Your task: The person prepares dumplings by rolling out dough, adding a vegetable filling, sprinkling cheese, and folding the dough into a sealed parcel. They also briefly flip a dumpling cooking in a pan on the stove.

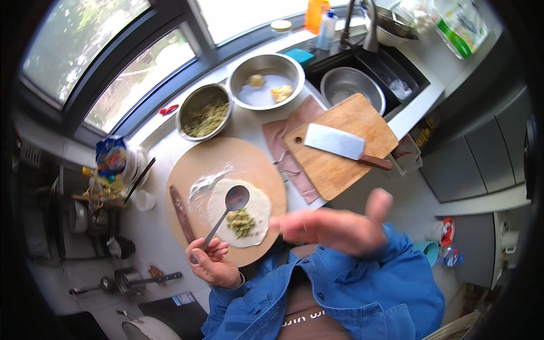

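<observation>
My left hand [213,261] grips a metal spoon [219,226] by its handle. The bowl of the spoon hovers above a round sheet of rolled dough [250,201]. On the dough, towards my body, lies a small heap of chopped green filling [241,224]. The dough rests on a round wooden board [191,159] with a streak of white flour [209,180]. A dark rolling pin [182,212] lies on the board's left side. Blurred, my right hand [335,227] is held out right of the board, thumb apart from the fingers, with nothing in it.
A metal bowl of filling [204,117] stands behind the board, beside a wide metal basin [267,80] holding yellowish pieces. A cleaver [335,141] lies on a rectangular cutting board [344,178], which overlaps a pink cloth [293,123] and the sink area [395,72]. Pans [148,327] stand at lower left.
</observation>
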Motion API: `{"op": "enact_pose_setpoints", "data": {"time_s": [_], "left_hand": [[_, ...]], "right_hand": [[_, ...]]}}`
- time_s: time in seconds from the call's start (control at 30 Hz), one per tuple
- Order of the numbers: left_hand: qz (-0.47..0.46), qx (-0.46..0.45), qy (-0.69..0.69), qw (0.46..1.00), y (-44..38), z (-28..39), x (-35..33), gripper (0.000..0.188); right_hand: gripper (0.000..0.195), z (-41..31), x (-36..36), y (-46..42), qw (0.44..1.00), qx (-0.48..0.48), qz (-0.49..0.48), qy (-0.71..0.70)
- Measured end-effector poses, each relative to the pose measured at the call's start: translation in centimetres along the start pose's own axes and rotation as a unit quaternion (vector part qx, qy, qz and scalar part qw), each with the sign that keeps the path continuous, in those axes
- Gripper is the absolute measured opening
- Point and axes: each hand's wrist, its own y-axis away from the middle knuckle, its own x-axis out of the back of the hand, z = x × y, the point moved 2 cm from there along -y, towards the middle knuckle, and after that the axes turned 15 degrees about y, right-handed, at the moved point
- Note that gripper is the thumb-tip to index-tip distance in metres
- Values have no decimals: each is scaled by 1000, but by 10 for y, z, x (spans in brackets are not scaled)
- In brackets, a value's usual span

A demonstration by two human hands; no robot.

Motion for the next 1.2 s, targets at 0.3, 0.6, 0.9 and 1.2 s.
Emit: {"op": "enact_pose_setpoints", "data": {"time_s": [0.3, 0.6, 0.9, 1.2], "left_hand": [[-196, 243, 111, 944, 55, -89, -242, 31], [-283, 319, -227, 875, 35, -375, -443, 23], [-417, 167, -547, 706, -43, -500, -433, 50], [-555, -1, -190, 810, 35, -180, -360, 34]], "right_hand": [[122, -151, 71, 106, 940, 223, -94, 241], [103, -228, 149, 175, 929, 328, -24, 169], [68, -251, 177, 172, 937, 346, -13, 47], [61, -229, 131, 53, 924, 140, -354, 47]]}}
